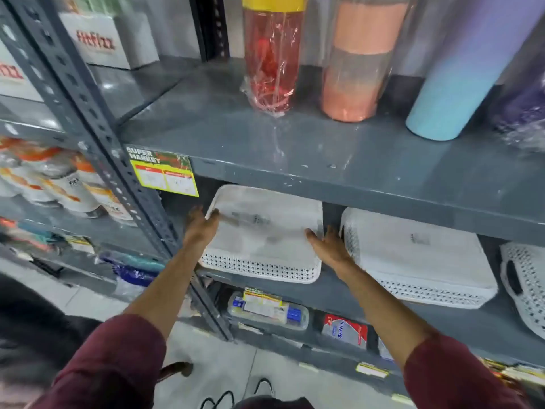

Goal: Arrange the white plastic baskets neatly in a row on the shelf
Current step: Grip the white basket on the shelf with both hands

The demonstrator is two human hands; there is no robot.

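Note:
Three white perforated plastic baskets lie upside down on the grey shelf point(330, 287). The left basket point(265, 231) sits between my hands. My left hand point(200, 228) grips its left edge, thumb over the top. My right hand point(327, 246) presses against its right side, in the gap beside the middle basket point(418, 261). A third basket point(525, 284) with a handle slot lies at the far right, partly cut off by the frame.
The shelf above point(324, 143) overhangs the baskets and carries a red bottle point(271, 54), an orange tumbler point(359, 60) and a blue-purple flask point(472, 69). A slotted upright post point(97, 137) stands at the left. Packaged goods point(268, 311) fill the shelf below.

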